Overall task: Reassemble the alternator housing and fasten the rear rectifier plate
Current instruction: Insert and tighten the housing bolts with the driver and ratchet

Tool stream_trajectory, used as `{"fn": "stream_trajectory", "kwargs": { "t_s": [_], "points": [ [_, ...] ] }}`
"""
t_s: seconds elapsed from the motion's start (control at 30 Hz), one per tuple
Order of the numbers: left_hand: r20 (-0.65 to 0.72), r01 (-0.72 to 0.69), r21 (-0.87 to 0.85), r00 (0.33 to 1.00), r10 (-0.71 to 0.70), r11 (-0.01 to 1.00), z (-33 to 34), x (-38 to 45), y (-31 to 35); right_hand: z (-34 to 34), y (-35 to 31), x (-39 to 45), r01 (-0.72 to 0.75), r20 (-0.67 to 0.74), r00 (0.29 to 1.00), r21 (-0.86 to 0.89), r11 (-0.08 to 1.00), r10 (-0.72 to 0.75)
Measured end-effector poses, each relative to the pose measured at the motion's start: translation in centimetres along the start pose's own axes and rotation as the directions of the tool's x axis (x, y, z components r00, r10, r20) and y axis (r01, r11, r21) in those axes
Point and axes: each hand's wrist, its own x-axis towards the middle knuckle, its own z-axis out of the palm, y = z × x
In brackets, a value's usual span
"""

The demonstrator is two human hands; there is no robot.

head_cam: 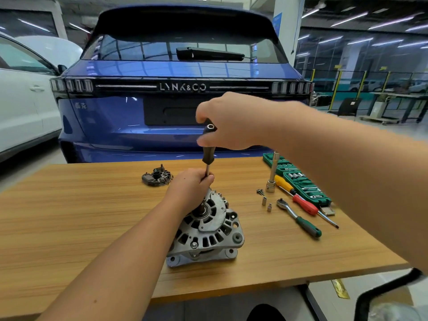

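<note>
1. Alternator housing (208, 230): grey cast metal, standing on the wooden counter (69, 205), directly below both grips.
2. Driver (209, 149): black handle, thin metal shaft, held near upright with the tip down at the top of the housing.
3. Right hand (229, 122): grip clenched round the upper end of the driver handle, whose metal-ringed butt shows between the fingers.
4. Left hand (191, 187): grip closed round the driver shaft just under the handle, the hand resting against the upper edge of the housing.
5. Rectifier plate (157, 176): dark part lying loose on the counter, beyond and to the left of the lower grip, apart from the housing.
6. Ratchet (298, 217), green-handled, lying to the right of the lower grip.
7. Red-handled screwdriver (305, 205) and yellow-handled screwdriver (283, 183), just beyond the ratchet.
8. Green socket case (298, 179), open, at the counter's far right.
9. Long socket extension (272, 174), standing upright beside the case; small sockets (266, 203) nearby.
10. Blue car (180, 72), rear end facing, beyond the counter.
</note>
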Motion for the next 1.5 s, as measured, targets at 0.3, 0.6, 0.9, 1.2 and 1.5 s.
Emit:
{"fn": "stream_trajectory", "kwargs": {
  "t_s": [0.3, 0.6, 0.9, 1.2, 1.5],
  "points": [
    [0.003, -0.008, 0.007, 1.000, 0.008, 1.000, 0.0, -0.1, 0.1, 0.2, -0.7, -0.1, -0.100, -0.055, 0.994, -0.155, 0.983, 0.092],
    [-0.007, -0.022, 0.011, 1.000, 0.022, 1.000, 0.0, -0.2, 0.0, -0.6, 0.0, 0.5, 0.116, 0.061, 0.992, -0.099, 0.988, -0.111],
    [-0.036, -0.025, -0.027, 0.999, 0.024, 0.999, 0.1, -0.1, -0.2, 0.1, -0.3, 0.1, 0.061, -0.031, 0.998, -0.036, 0.997, -0.062],
    [-0.034, -0.055, 0.012, 0.998, 0.056, 0.998, 0.2, 0.0, -0.3, 0.2, -0.5, 0.4, -0.131, -0.083, 0.989, -0.129, 0.983, 0.121],
    [-0.040, -0.059, 0.009, 0.997, 0.059, 0.998, 0.3, -0.1, -0.3, -0.7, -0.2, 0.4, 0.144, 0.080, 0.988, -0.127, 0.981, -0.134]
  ]
}}
